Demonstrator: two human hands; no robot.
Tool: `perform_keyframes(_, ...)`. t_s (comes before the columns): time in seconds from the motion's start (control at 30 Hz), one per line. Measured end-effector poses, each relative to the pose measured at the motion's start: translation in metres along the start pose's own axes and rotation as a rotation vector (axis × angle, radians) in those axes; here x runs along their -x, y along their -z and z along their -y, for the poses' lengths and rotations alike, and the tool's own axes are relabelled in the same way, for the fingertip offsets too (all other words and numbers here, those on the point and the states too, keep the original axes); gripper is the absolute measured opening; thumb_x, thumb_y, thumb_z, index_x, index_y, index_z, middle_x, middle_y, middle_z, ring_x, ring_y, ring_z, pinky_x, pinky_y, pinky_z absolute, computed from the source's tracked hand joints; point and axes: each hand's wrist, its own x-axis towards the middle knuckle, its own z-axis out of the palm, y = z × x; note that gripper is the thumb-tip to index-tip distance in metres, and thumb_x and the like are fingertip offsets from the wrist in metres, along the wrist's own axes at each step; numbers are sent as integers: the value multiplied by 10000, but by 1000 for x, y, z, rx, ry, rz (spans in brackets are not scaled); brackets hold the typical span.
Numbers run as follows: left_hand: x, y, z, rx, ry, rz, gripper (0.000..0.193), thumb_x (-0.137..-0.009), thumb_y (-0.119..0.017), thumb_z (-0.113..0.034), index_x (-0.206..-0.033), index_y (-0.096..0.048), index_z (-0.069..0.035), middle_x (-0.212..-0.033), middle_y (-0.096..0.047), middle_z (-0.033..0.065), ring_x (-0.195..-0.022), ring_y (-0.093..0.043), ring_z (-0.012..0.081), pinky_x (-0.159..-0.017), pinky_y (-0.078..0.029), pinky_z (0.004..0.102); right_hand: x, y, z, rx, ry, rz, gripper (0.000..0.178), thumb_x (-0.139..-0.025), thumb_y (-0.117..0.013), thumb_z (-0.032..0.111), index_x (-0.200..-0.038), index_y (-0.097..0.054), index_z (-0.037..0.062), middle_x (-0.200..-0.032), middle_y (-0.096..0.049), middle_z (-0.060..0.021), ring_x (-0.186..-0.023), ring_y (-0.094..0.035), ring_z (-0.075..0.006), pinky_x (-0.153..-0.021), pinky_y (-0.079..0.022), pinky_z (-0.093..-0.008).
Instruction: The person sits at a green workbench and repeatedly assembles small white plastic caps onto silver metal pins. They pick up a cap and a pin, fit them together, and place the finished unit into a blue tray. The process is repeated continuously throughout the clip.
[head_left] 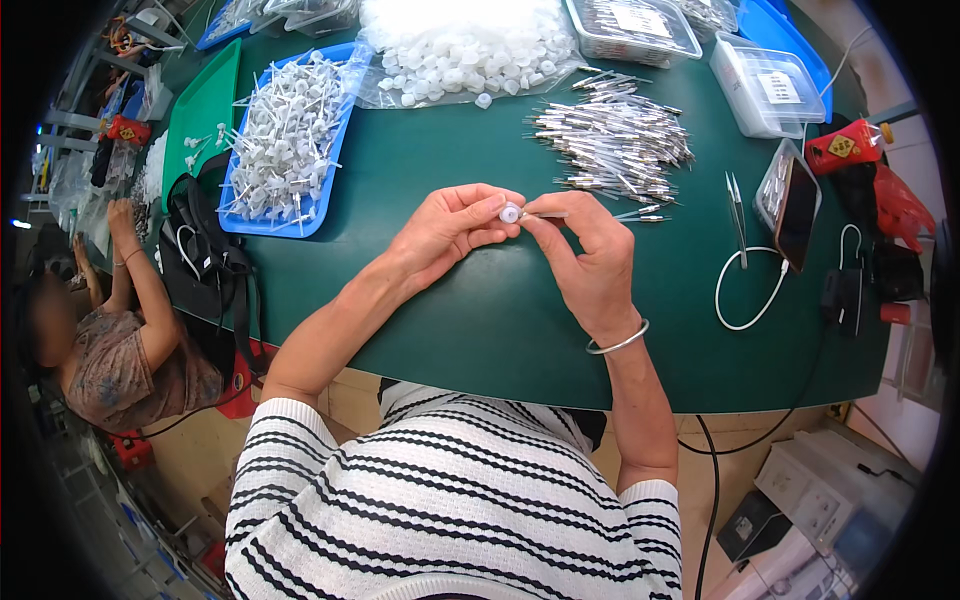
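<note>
the left hand (445, 230) was pinched on a white cap (510, 212). just right of the cap, the right hand (592, 248) was pinched on a thin rod (547, 214), its long axis sideways, toward the cap. beyond the cap, rightward, lay the rod pile (615, 140).

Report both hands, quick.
Left hand: closed, holding a small round white plastic cap.
Right hand: closed, pinching a thin, pale, rod-shaped piece at the cap.

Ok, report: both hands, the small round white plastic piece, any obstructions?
Left hand pinching small round white plastic piece. Right hand pinching thin pale rod beside it. Heap of slim silver-and-white rods beyond right hand, not blocking.
</note>
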Motion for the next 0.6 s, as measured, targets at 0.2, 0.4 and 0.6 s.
perform_keyframes(0.2, 0, 1, 2, 4, -29, -19, 216, -947, -602, -143, -1078, -643, 23, -928, -674, 79, -844, -666, 117, -765, -570, 202, -1, 0, 2, 24, 20, -11, 134, -770, -691, -42, -883, -660, 22, -826, -671, -81, -722, -629, -228, -631, -505, -317)
perform_keyframes(0.4, 1, -2, 2, -36, -51, -38, 216, -940, -612, -139, -1081, -643, 22, -917, -679, 78, -848, -666, 116, -769, -568, 203, 0, 1, 1, -23, -75, -15, 97, -796, -698, -24, -879, -654, 2, -813, -666, -83, -666, -630, -188, -595, -508, -285)
perform_keyframes(0.6, 1, -2, 1, -45, -35, -41, 222, -945, -606, -149, -1078, -641, 25, -915, -681, 82, -836, -670, 122, -754, -569, 200, 0, -1, -1, -112, -101, -24, 87, -812, -700, -10, -884, -651, -8, -820, -666, -79, -677, -636, -169, -610, -514, -268)
